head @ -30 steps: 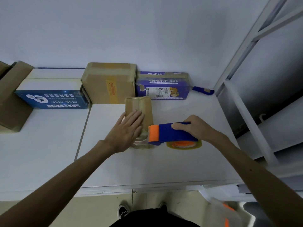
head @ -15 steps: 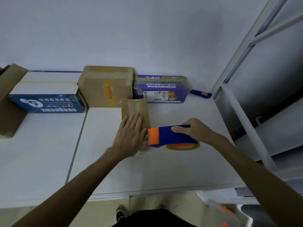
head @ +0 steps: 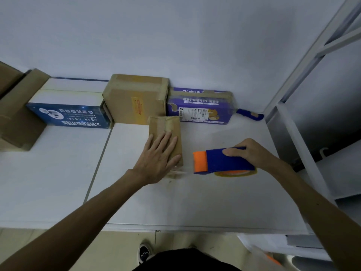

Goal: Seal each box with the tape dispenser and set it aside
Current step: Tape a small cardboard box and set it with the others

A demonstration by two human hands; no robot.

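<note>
White wall behind, white tabletop (head: 195,202) in front of me. The small brown cardboard box (head: 166,124) lies about mid-tabletop, a bit toward the back edge, with its long side running front to back. My left hand (head: 156,161) is flat on it, fingers straight, pressing down. My right hand (head: 248,151) is wrapped round the blue and orange tape dispenser (head: 220,161). The dispenser sits just right of the box, not touching it, orange end pointing at the box's near end.

A strip runs down the lid, and what looks like a loose clear tape tail (head: 175,172) sticks out at the near end, so I reckon we're at the finishing bit. Tips for this step:

- Keep weight on the lid so the box doesn't skate.
- Fold that tail down over the near end and rub it flat, seam first, no bubbles.
- Park the dispenser teeth-away from your fingers.

Then the box can go back by the bigger brown carton (head: 134,100) and the purple printed box (head: 201,106) along the back edge.
</note>
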